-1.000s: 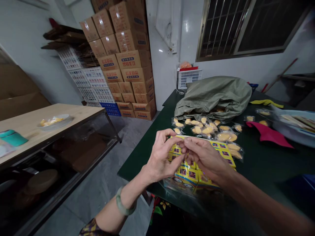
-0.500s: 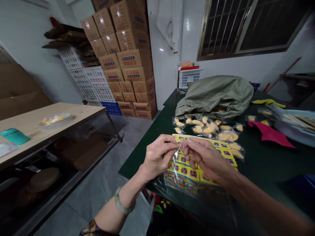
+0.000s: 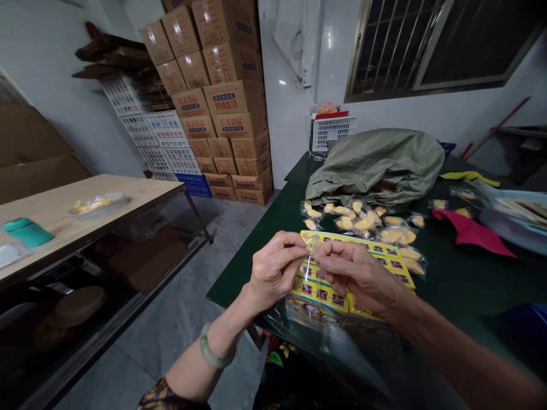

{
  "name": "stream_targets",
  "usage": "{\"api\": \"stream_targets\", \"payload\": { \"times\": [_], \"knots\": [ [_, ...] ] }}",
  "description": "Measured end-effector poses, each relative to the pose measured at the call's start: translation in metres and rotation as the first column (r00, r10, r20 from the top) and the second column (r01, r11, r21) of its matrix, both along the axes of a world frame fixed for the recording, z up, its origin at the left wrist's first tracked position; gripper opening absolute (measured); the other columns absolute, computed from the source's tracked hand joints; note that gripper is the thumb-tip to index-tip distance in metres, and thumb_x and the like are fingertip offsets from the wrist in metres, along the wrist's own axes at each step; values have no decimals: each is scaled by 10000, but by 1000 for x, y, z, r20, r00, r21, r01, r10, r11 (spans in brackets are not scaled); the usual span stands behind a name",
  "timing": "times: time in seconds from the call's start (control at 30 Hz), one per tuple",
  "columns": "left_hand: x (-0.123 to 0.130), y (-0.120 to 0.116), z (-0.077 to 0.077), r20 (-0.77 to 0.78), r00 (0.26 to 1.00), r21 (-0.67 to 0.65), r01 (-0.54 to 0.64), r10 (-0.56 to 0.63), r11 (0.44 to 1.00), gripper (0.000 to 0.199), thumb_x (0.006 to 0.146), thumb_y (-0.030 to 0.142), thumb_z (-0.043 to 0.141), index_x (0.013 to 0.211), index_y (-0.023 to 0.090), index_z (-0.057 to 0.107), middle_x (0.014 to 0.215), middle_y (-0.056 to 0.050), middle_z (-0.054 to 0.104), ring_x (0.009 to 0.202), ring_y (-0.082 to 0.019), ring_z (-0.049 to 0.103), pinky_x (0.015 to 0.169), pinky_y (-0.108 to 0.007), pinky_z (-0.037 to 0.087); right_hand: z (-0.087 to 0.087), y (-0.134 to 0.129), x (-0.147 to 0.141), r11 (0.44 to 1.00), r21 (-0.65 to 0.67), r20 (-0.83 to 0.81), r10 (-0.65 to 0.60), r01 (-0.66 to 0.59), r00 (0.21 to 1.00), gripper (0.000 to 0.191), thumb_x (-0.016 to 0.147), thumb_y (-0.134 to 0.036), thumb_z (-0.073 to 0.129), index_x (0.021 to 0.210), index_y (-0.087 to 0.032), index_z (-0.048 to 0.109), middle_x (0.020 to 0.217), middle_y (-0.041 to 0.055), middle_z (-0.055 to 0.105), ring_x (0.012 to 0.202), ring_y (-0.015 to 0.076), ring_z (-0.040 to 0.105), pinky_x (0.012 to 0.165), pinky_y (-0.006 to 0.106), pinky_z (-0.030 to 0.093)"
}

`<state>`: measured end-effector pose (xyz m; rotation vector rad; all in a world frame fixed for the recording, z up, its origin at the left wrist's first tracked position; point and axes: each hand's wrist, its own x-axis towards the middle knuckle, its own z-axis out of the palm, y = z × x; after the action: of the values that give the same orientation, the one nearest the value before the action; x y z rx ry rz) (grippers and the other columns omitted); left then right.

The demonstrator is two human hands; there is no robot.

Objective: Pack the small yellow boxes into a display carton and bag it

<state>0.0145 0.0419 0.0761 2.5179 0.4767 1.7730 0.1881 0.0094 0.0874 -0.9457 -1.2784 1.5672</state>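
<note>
Yellow printed boxes (image 3: 327,295) lie grouped at the near edge of the dark green table (image 3: 245,267), inside or under a clear plastic bag (image 3: 354,347) that hangs loosely toward me. Above them, my left hand (image 3: 277,265) pinches a bit of the clear film between thumb and fingers. My right hand (image 3: 359,273) faces it closely, fingertips curled and pressed together at the same film. Just behind the boxes lie several small wrapped yellow biscuits or cakes (image 3: 363,222), each in clear wrap.
A grey-green cloth sack (image 3: 380,165) slumps behind the wrapped pieces. To the right are a pink cloth (image 3: 474,232) and a pale blue basin (image 3: 517,222). At left stands a wooden-topped table (image 3: 141,191) with a dish (image 3: 100,205). Cardboard cartons (image 3: 231,97) are stacked at the wall.
My right fingers have closed in on the film beside my left hand. The loose bag below has shifted. My left hand has barely moved, still pinching.
</note>
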Motion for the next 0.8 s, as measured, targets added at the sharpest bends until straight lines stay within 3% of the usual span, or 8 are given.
{"api": "stream_targets", "payload": {
  "times": [0.67,0.8],
  "knots": [
    [2,-1,-1,-10,1000,-41,3,-4,999,196,808,7,552,899,153,645,872,-52,629,828,-117,616,706,-240,531,9,-1,-8,996,30,3,-84,84,996,301,638,-367,704,611,-169,480,522,-75,398,437,30,290,422,199,185],
    [3,-2,4,-66,996,-122,56,-64,991,177,815,49,546,930,139,646,893,-76,634,838,-139,601,720,-280,529,8,0,-7,995,40,-7,-92,92,996,303,666,-391,691,644,-171,483,528,-78,394,440,31,277,423,198,183]
  ]
}}
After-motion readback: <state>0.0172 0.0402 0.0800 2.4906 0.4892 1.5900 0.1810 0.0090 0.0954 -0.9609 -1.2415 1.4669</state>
